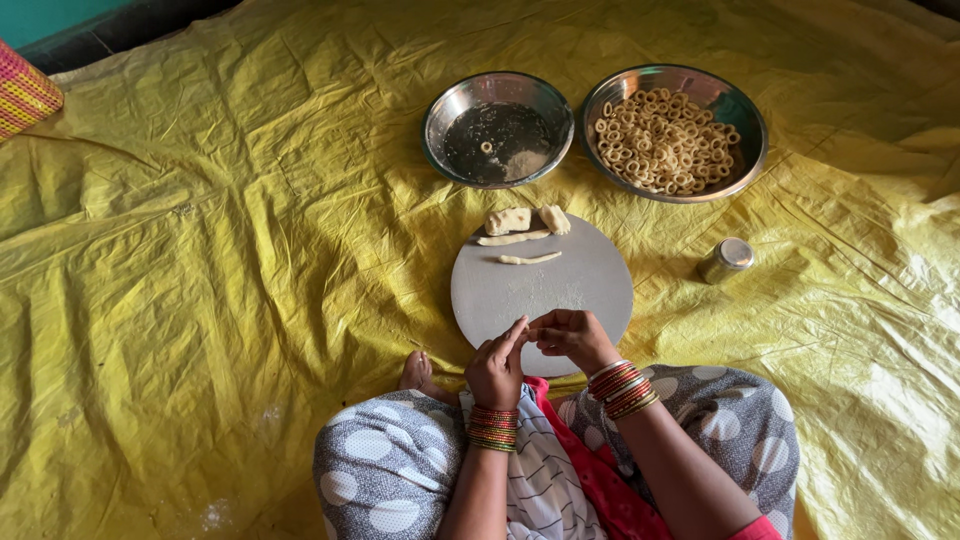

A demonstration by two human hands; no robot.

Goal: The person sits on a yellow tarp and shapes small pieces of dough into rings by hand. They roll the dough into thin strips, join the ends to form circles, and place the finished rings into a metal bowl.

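My left hand [497, 365] and my right hand [572, 336] meet fingertip to fingertip over the near edge of a round grey board [580, 280], pinching a small piece of dough that is mostly hidden by the fingers. On the board's far part lie a thin dough strip [529, 259], a longer strip [512, 238] and two dough lumps [508, 220]. Beyond stand a steel bowl [737, 100] full of small dough rings [660, 140], and a steel bowl [450, 100] holding one ring and some flour.
A wrinkled yellow plastic sheet [200, 260] covers the floor. A small steel cup [727, 259] lies on it right of the board. A pink woven object [22, 92] sits at the far left edge. My crossed legs in grey dotted cloth [385, 465] fill the bottom.
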